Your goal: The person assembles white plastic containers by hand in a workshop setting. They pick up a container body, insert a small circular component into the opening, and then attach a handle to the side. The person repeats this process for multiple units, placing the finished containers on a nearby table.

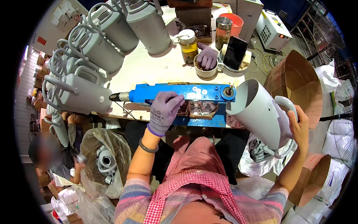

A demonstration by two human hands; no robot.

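Observation:
My right hand, bare, grips the curved handle of a grey plastic watering can. The can lies tilted on its side, its wide open end against the right end of a blue bench machine. My left hand, in a grey-purple glove, rests at the front edge of the machine's arm with its fingers drawn together. Whether something small is between those fingers is hidden. Several white washers lie on top of the arm, close to its round metal head. Below it sits a box of washers.
Several finished-looking grey cans crowd the table's left. Behind the machine stand a cup with a glove over it, a yellow jar and a phone. A bag of grey parts and another person are at left; cartons at right.

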